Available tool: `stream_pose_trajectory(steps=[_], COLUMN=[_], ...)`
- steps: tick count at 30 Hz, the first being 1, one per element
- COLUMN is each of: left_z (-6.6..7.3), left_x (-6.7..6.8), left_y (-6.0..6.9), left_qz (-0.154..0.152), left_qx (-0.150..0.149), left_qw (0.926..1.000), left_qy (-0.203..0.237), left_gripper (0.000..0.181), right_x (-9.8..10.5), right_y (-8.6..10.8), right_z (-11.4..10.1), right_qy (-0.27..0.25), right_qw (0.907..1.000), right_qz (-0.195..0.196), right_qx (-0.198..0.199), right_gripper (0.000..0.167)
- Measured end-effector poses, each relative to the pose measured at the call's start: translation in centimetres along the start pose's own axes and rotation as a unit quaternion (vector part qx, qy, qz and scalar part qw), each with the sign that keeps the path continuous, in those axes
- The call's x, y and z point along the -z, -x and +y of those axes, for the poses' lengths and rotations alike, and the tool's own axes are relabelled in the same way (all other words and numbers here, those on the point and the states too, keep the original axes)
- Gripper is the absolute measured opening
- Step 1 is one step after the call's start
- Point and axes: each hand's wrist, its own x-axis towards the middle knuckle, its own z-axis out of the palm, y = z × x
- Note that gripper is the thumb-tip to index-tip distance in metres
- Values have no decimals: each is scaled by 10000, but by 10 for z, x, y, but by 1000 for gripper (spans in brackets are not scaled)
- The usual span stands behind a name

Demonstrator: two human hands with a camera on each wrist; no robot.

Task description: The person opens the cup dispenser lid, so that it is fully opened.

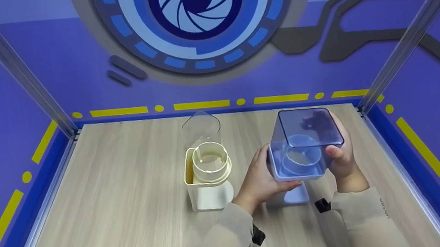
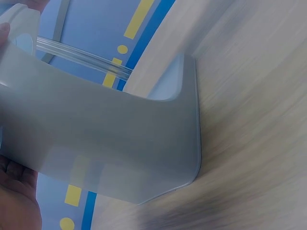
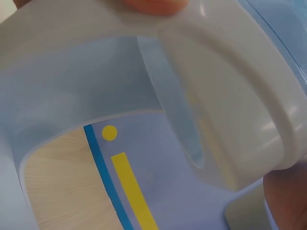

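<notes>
Both of my hands hold a blue plastic container (image 1: 299,172) at the right of the table. Its clear tinted lid (image 1: 308,127) covers the top, and a round cup shows through it. My left hand (image 1: 263,181) grips the left side, thumb across the lower front. On the right side, my right hand (image 1: 341,157) grips it with the thumb near the lid's front corner. In the left wrist view, the container's curved body (image 2: 110,129) runs down to a flat base; I cannot tell if that base touches the table. The right wrist view shows its pale hollow underside (image 3: 216,96) close up.
Left of my hands, a cream container (image 1: 193,198) of similar shape stands on the wood-grain table (image 1: 128,193), its clear lid (image 1: 202,130) raised at the back and a round cup (image 1: 211,162) inside. Blue printed walls (image 1: 207,87) and metal posts (image 1: 28,67) enclose the table.
</notes>
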Motion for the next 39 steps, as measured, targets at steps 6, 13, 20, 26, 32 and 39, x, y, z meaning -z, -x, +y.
stream_pose_trajectory(steps=[6, 13, 20, 26, 32, 39], left_z=[1, -1, -1, 0, -2, -3], left_x=[1, 1, 0, 1, 0, 0], left_y=[0, -1, -1, -1, -2, -2], left_qz=[-19, 24, 10, -1, -5, 12], left_qx=[5, -10, 30, 59, -23, -35], left_qw=[10000, 10000, 10000, 10000, 10000, 10000], left_qy=[16, -7, -26, 15, -9, 14], left_gripper=[133, 132, 133, 135, 133, 132], right_x=[0, 0, 0, 1, 0, -1], right_y=[-1, -5, -5, -6, -5, -6], right_z=[-2, -2, -2, -2, -2, -5], right_qy=[-31, -35, -27, 27, -127, -103], right_qw=[10000, 10000, 9999, 9999, 9999, 9999], right_qz=[-16, -24, -31, -32, -6, 32], right_qx=[-50, -72, 139, 112, 89, 76], right_gripper=[78, 75, 78, 77, 80, 79])
